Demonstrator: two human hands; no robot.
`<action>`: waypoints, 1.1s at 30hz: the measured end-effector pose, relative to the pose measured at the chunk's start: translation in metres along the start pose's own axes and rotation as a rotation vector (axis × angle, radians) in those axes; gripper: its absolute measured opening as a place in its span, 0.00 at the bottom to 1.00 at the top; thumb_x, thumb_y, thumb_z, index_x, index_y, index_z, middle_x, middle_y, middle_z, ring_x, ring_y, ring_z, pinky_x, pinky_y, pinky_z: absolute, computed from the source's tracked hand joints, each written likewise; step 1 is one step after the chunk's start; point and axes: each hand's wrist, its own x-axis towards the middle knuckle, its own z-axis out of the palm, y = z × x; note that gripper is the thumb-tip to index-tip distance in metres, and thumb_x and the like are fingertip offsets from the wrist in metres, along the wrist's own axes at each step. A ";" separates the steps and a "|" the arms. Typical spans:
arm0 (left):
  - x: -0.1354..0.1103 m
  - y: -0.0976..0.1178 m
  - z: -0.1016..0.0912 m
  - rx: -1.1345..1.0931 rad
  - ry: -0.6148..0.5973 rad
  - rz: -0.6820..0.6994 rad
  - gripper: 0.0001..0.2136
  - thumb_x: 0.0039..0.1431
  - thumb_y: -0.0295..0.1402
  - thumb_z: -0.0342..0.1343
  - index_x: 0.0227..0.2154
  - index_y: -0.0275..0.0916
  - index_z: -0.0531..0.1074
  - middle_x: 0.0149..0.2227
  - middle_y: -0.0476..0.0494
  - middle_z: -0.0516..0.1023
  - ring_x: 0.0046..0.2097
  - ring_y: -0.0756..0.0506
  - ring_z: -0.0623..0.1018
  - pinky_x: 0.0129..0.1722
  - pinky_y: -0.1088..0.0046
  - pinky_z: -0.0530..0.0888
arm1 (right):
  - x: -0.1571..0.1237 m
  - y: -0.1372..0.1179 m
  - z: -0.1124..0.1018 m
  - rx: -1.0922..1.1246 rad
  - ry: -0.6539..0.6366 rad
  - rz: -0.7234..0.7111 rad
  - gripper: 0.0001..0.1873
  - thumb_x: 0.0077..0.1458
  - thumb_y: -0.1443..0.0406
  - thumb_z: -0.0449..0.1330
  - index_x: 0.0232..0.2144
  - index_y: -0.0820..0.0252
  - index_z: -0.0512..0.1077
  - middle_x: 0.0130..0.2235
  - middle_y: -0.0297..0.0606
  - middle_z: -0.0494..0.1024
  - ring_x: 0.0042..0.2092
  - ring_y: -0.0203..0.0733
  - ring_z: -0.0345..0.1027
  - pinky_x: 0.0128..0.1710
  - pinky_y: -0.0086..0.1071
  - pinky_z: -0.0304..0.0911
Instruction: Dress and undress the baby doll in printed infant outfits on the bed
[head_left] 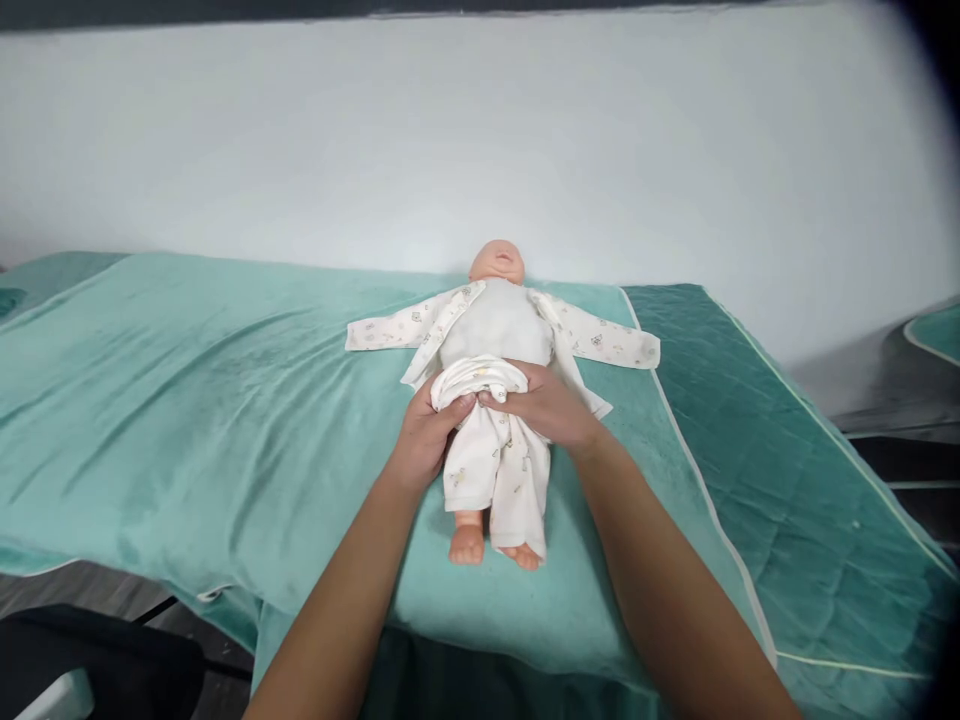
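A baby doll (496, 262) lies on its back, head toward the wall and feet toward me. Its white patterned jacket (611, 342) is on both arms and hangs open over a whitish torso. White patterned trousers (517, 478) cover the legs, with the waistband bunched at the hips; both feet stick out below the cuffs. My left hand (429, 430) grips the left side of the bunched waistband, thumb in front. On the other side my right hand (547, 402) grips it too, its fingers partly hidden behind the cloth. The two thumbs nearly meet at the middle.
A green plush cover (187, 420) spreads under the doll, over a darker quilted green sheet (795, 480) at right. Behind stands a white wall (450, 130). At the lower left, a black chair-like object (97, 660) is beside the bed.
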 end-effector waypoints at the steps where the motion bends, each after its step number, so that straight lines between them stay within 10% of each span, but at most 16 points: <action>1: 0.000 0.000 0.000 0.024 0.018 0.012 0.19 0.49 0.38 0.68 0.44 0.37 0.76 0.41 0.42 0.82 0.41 0.43 0.80 0.44 0.69 0.75 | -0.001 -0.002 0.000 -0.051 -0.026 0.013 0.23 0.51 0.57 0.69 0.49 0.57 0.76 0.45 0.36 0.80 0.49 0.46 0.72 0.50 0.36 0.65; 16: -0.069 0.031 0.045 0.210 0.277 -0.014 0.13 0.54 0.40 0.63 0.38 0.37 0.75 0.35 0.48 0.78 0.37 0.48 0.75 0.37 0.74 0.71 | -0.020 -0.018 0.000 -0.319 -0.085 0.021 0.12 0.52 0.60 0.64 0.37 0.61 0.76 0.39 0.35 0.79 0.43 0.45 0.71 0.40 0.33 0.65; 23: -0.117 0.032 0.046 0.213 0.296 -0.233 0.13 0.51 0.42 0.64 0.30 0.38 0.71 0.26 0.52 0.71 0.27 0.51 0.69 0.24 0.77 0.65 | -0.055 -0.043 0.004 -0.584 -0.210 0.035 0.09 0.51 0.65 0.60 0.36 0.57 0.75 0.39 0.35 0.78 0.39 0.44 0.70 0.35 0.32 0.63; 33: -0.179 0.035 0.073 -0.094 0.525 -0.232 0.14 0.54 0.38 0.63 0.42 0.39 0.78 0.43 0.44 0.81 0.49 0.42 0.77 0.50 0.68 0.72 | -0.052 -0.025 0.021 -0.827 -0.236 -0.158 0.03 0.46 0.69 0.62 0.28 0.58 0.74 0.33 0.32 0.77 0.38 0.41 0.68 0.48 0.37 0.58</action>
